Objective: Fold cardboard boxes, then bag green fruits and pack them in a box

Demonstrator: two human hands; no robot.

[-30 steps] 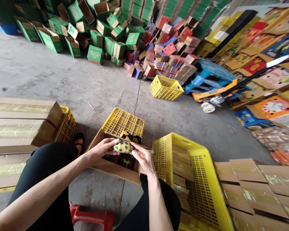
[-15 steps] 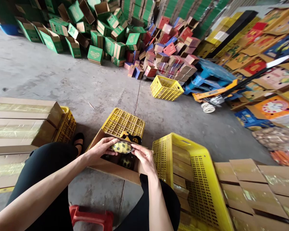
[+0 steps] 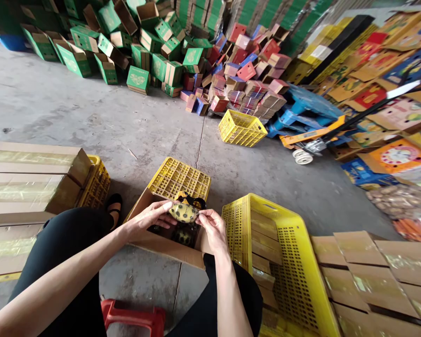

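Note:
Over a cardboard box point(image 3: 182, 252) between my knees I hold up what looks like a turtle point(image 3: 183, 213), its pale yellow, dark-spotted underside showing. My left hand point(image 3: 156, 215) grips one end, thumb on top and fingers beneath. At the other end, the fingertips of my right hand point(image 3: 212, 227) pinch its edge. Inside the box lie dark shapes with yellowish markings point(image 3: 183, 235), partly hidden by shadow and my hands. Just behind the held one, an orange and black tape dispenser point(image 3: 192, 200) rests by an upturned yellow crate point(image 3: 180, 175).
At my right stands a large yellow crate point(image 3: 294, 243) with flat cardboard pieces; taped cartons point(image 3: 372, 271) lie beyond. Cartons point(image 3: 31, 161) are stacked at left. A red stool point(image 3: 133, 316) is below me. Further off are a small yellow crate point(image 3: 242, 128), a pallet jack point(image 3: 312, 140) and heaped boxes point(image 3: 138, 79).
The turtle has shifted slightly right and toward me, and its spotted underside now turns more fully upward. My hands moved slightly right with it.

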